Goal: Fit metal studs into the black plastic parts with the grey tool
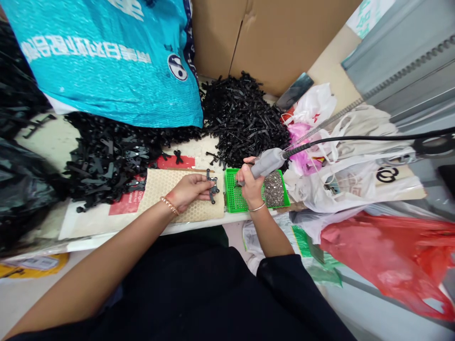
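Near the right edge of a beige textured mat [159, 189], my left hand [190, 190] pinches a small black part [213, 185] made of joined pieces with round ends. My right hand [250, 185] is wrapped round a grey electric screwdriver [267, 162] with a black cable, its tip pointing down and left. That hand is above a green perforated tray [231, 201], whose right side holds many small metal screws [273, 189]. Between the two hands there is a narrow gap.
Loose black parts lie in a heap [245, 113] behind the tray and another [99, 166] left of the mat. A blue bag [117, 66] overhangs the back left. Plastic bags, one red [387, 255], lie at right. The cable [355, 138] runs right.
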Tool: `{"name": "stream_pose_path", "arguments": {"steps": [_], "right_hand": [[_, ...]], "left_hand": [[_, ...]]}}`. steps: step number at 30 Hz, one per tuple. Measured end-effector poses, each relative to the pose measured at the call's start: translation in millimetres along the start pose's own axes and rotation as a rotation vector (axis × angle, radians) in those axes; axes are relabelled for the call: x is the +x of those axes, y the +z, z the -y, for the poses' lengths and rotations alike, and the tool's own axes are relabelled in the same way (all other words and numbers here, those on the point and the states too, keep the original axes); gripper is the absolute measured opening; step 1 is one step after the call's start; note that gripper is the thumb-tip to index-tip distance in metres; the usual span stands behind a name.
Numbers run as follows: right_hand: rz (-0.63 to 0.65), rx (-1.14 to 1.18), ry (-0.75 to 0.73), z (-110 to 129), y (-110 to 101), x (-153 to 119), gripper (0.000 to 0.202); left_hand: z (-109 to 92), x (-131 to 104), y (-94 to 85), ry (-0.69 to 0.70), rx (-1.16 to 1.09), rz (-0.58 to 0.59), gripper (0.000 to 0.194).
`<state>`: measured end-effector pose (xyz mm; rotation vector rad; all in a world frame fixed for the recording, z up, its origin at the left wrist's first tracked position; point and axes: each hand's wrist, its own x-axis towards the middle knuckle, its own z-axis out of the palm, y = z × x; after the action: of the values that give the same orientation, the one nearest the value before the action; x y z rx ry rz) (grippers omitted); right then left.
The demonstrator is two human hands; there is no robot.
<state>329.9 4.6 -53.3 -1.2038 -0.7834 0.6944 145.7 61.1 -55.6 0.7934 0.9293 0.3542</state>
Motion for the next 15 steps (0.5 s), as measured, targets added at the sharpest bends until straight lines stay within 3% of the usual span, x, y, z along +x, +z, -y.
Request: {"name": "stream_pose_path", "arguments": {"steps": [7,12,15], "right_hand": [[-0.004,-0.022,-0.027,3.4,2.2,-0.1,0.036],[-0.057,0.127,-0.102,34.8,12.5,-1.8,0.030],[-0.017,0.203,-0.099,51.6,26.9,-9.1,0.027]], "left_hand": [[-1.5,-0.7,2.2,-0.003,0.021,-0.019,0.022],[-2.9,-2.1,5.3,0.001,0.009,-0.029,0.017],[-3.3,-2.7,5.9,0.009,0.005,-0.029,0.020]]}}
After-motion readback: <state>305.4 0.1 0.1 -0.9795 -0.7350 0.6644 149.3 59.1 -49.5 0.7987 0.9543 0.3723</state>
